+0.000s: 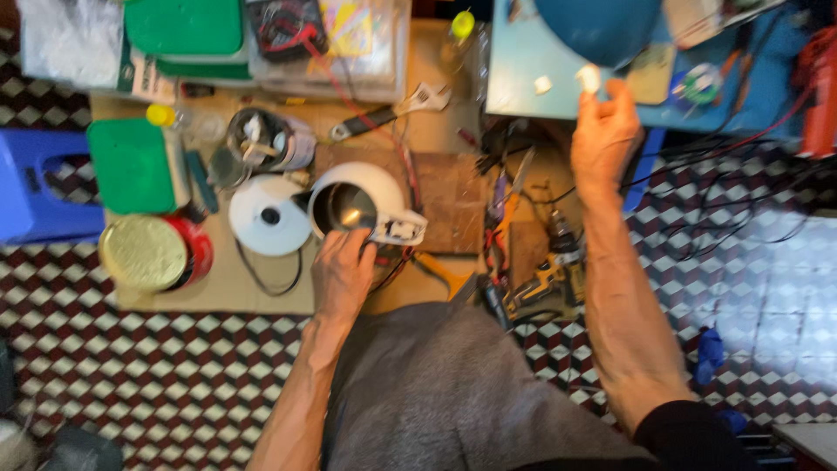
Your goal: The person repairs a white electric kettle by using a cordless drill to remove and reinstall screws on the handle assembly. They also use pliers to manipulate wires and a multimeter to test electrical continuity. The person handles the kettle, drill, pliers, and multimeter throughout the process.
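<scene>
Gripping the white electric kettle (353,205) by its rim and handle, our left hand (342,272) steadies it on the low brown work board (449,196), mouth turned up so we see its shiny inside. Our right hand (604,135) is raised over the blue tray (523,70), fingers pinched on a small white piece (590,78). Just left of the kettle lies its round white base (266,215), then a green box (132,166) and a gold-lidded red tin (150,253). Nearer us, a yellow cordless drill (545,283) rests on the checkered floor (157,375); a wrench (392,109) lies beyond.
</scene>
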